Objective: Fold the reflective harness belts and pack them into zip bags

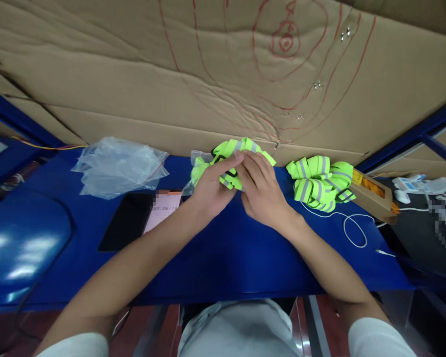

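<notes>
A bundle of fluorescent yellow-green reflective strap with grey stripes and black buckle parts is between my two hands, over the back of the blue table. My left hand is closed on its near left side, thumb on top. My right hand is closed over its right side, with the fingers meeting my left thumb; the fingertips are partly hidden. Part of a clear plastic bag shows at the bundle's left edge. Whether the bundle lies inside that bag I cannot tell.
Clear plastic bags lie in a pile at the left. Nearby are a black tablet-like slab and a phone showing a timer. More reflective straps, a cardboard box and a white cable are at the right. Cardboard stands behind.
</notes>
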{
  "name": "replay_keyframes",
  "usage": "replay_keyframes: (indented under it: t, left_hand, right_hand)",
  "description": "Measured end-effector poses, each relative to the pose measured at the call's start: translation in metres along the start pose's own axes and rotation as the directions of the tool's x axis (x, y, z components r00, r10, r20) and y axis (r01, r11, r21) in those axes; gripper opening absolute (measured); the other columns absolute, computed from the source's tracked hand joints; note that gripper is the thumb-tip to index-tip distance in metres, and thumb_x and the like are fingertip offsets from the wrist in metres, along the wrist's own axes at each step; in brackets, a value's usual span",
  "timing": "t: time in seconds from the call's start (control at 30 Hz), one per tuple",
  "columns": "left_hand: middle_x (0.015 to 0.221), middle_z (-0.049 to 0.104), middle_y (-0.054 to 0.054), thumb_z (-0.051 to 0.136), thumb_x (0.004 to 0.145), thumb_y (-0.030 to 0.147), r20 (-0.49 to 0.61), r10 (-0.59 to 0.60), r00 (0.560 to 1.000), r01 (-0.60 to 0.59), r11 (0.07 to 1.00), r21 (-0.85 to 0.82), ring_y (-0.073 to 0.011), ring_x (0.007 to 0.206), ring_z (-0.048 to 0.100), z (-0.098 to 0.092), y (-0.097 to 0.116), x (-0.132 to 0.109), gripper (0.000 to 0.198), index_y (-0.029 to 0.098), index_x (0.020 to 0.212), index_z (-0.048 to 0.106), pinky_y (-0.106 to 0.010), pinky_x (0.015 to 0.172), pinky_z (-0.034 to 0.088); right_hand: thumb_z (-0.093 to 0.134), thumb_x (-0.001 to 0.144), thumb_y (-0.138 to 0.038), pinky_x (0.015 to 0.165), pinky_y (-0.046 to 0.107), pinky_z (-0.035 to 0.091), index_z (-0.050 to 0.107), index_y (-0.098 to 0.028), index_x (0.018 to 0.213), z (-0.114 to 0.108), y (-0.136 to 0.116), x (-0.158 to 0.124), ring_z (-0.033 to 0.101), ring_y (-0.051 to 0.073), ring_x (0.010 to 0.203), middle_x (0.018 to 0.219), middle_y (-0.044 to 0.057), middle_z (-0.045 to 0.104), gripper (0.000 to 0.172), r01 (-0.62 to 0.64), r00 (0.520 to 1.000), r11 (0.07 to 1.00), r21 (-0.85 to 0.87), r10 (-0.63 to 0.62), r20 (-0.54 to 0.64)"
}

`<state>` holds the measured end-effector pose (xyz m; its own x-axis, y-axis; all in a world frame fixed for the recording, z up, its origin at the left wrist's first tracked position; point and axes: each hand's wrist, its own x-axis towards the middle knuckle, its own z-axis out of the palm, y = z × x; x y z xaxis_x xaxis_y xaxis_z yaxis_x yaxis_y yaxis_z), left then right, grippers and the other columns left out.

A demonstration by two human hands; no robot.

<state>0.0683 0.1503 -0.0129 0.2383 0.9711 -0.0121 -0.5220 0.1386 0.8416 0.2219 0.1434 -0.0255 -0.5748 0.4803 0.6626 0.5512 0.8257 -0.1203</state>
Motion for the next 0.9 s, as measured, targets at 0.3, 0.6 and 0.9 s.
replay_keyframes:
  t: [0.3, 0.6, 0.9]
  left_hand:
    - [0.098, 0.080, -0.002, 0.094, 0.062, 0.020, 0.041, 0.166, 0.985, -0.162, 0.984, -0.080, -0.0277, 0.103, 0.076, 0.003, 0.001, 0.004, 0.060, 0.023, 0.118, 0.073, -0.039, 0.096, 0.059]
    - [0.135, 0.070, -0.009, 0.070, 0.083, 0.071, 0.328, 0.429, 0.842, -0.530, 0.772, 0.350, -0.0308, 0.142, 0.052, -0.003, -0.005, 0.003, 0.078, 0.030, 0.148, 0.056, -0.045, 0.119, 0.042]
    - [0.148, 0.060, -0.012, 0.057, 0.096, 0.063, 0.480, 0.098, 0.872, -0.483, 0.336, 0.809, -0.0286, 0.138, 0.056, -0.062, 0.042, 0.004, 0.071, 0.025, 0.155, 0.045, -0.043, 0.116, 0.041]
  right_hand:
    - [0.078, 0.085, -0.049, 0.124, 0.049, 0.037, 0.047, -0.029, 0.147, -0.002, 0.024, 0.005, 0.044, 0.028, 0.149, 0.159, 0.010, 0.046, 0.073, -0.234, 0.821, 0.692, 0.683, 0.517, -0.241]
    - [0.097, 0.062, -0.043, 0.096, 0.042, 0.062, 0.071, -0.026, 0.122, 0.001, -0.007, 0.008, 0.077, 0.027, 0.099, 0.102, 0.003, 0.081, 0.067, -0.359, 0.670, -0.122, 0.925, 0.656, 0.347]
    - [0.097, 0.061, -0.035, 0.087, 0.038, 0.064, 0.078, -0.019, 0.098, -0.018, 0.010, -0.052, 0.078, 0.025, 0.089, 0.098, 0.004, 0.082, 0.045, -0.553, 0.392, -0.050, 0.832, 0.865, 0.313]
